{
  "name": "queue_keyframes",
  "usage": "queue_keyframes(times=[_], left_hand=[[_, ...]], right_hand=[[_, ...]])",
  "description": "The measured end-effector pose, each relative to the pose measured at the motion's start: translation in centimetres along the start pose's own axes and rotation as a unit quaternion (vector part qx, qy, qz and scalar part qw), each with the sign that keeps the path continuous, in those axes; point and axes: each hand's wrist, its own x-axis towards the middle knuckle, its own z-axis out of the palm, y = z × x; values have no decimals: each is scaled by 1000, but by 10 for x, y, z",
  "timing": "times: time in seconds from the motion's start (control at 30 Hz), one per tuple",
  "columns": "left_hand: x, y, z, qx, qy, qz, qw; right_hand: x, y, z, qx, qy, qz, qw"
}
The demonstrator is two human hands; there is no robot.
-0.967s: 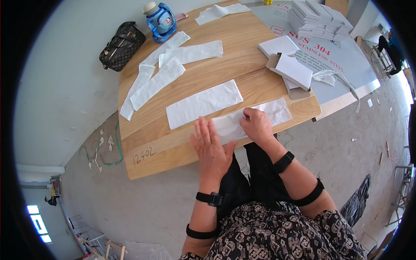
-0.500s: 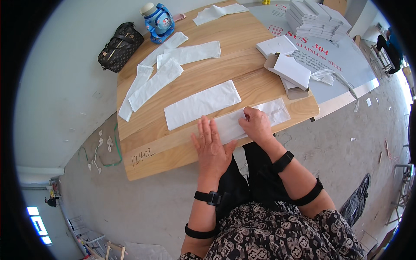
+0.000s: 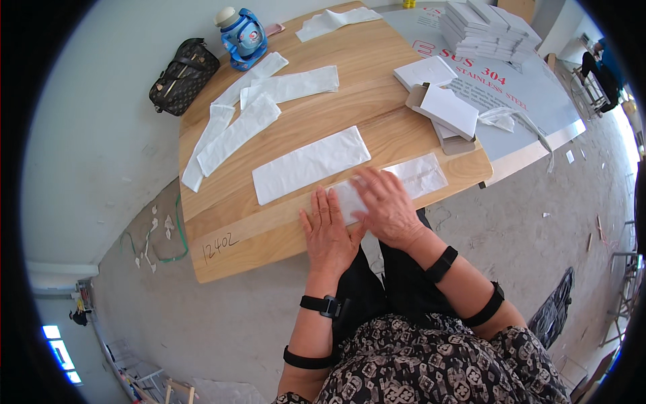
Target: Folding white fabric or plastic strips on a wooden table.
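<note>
A long, thin white folded strip [image 3: 422,176], plastic or paper, lies along the table's near edge. My left hand [image 3: 330,232] rests flat on its left end, fingers stretched out. Over the strip's middle is my right hand [image 3: 391,210], its fingers apart and slightly bent, hiding part of the strip; nothing shows in its grasp. Just beyond my hands a second white folded strip [image 3: 311,167] lies flat on the wooden table [image 3: 367,111]. Farther left, several similar strips [image 3: 239,135] overlap in a loose group.
At the table's right lie white boxes, one with an open flap [image 3: 449,111]. A grey printed sheet [image 3: 538,124] beyond carries a stack of white boxes [image 3: 481,34]. A blue bottle [image 3: 243,40] and a dark patterned handbag [image 3: 184,77] stand at the far left. Another strip [image 3: 336,23] lies farthest away.
My right hand has slid left along the strip toward my left hand. Its fingers have opened from a closed, bent pose. My left hand stays on the strip.
</note>
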Motion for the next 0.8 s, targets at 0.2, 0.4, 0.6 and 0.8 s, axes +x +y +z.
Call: queue_keyframes(times=[0.2,0.4,0.6,0.8], left_hand=[[-6,-6,-5,-7,-2,-28,1000],[24,-42,-30,-86,17,-34,996],[105,-22,-17,-167,77,59,981],[118,-20,7,-144,83,2,986]], right_hand=[[-17,15,18,-28,-88,-67,993],[-15,21,14,-25,-125,-84,988],[-13,20,13,-30,-140,-85,986],[-12,20,6,-13,-153,-81,985]])
